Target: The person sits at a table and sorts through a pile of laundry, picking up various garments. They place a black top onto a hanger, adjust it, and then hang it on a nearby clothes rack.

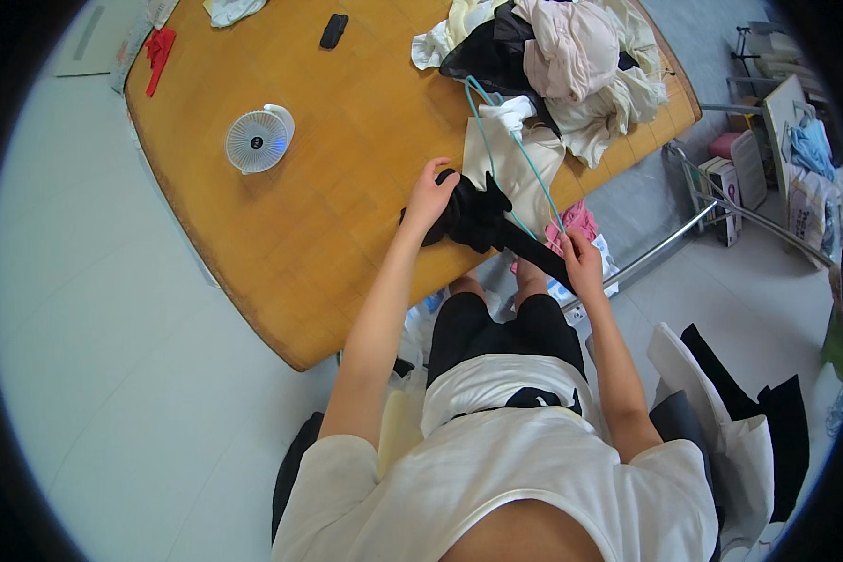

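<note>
My left hand grips a bunched black garment over the near edge of the wooden table. A strip of the black cloth stretches right to my right hand. The right hand's fingers are closed on the end of a teal hanger, and the strip runs down beside it. The hanger extends up the table across a cream cloth, its far end near a white bundled cloth. How the black strip is held at the right hand cannot be told.
A heap of clothes covers the table's far right. A small white fan, a black phone-like object and a red cloth lie to the left. Metal rails stand right, pink cloth hangs below, and garments lie beside me.
</note>
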The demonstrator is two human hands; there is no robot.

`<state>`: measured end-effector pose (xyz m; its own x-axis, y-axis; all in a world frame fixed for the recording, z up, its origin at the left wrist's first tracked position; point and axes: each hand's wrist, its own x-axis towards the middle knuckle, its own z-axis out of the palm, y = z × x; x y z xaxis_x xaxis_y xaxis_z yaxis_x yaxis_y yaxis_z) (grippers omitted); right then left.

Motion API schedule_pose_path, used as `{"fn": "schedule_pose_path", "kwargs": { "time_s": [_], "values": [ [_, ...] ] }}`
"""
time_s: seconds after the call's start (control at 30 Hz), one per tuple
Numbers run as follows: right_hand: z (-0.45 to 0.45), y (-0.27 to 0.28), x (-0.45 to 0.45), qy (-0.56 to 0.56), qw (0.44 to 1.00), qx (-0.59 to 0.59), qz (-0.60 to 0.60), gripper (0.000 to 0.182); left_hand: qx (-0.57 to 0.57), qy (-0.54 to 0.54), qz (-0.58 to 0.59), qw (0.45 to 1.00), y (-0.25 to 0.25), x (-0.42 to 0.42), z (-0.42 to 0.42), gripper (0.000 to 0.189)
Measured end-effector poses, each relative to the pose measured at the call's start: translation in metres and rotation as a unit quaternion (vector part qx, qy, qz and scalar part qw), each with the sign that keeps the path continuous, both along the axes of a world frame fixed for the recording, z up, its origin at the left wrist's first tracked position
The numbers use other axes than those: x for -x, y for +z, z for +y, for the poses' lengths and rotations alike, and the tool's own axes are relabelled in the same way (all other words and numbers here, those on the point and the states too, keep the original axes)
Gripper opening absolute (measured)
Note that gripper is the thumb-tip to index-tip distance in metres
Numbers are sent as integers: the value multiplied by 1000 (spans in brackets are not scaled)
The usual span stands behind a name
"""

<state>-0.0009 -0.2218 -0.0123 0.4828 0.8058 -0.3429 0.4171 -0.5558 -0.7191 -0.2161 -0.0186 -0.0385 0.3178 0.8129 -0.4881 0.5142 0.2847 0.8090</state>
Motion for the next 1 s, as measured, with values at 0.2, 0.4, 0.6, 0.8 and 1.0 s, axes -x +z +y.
{"fn": "schedule_pose_path", "kwargs": {
  "time_s": [0.2, 0.4, 0.6, 0.8, 1.0],
  "values": [
    [16, 40, 5, 115, 989, -84, -41, 18, 23, 37, -71, 997, -4, -2, 9, 34],
    [43, 61, -5, 84, 994, -67, 38, 19, -125, -60, -64, 988, 4, 5, -5, 24],
    [64, 70, -20, -27, 950, -172, 258, 19, -17, -283, 141, 948, 28, 28, -31, 31],
    [91, 74, -26, -176, 884, -239, 360, 14, -50, -177, 106, 977, 32, 34, -50, 32],
    [99, 69, -18, -251, 741, -293, 550, 11, 34, -95, -178, 979, 37, -36, -58, 44]
  ]
}}
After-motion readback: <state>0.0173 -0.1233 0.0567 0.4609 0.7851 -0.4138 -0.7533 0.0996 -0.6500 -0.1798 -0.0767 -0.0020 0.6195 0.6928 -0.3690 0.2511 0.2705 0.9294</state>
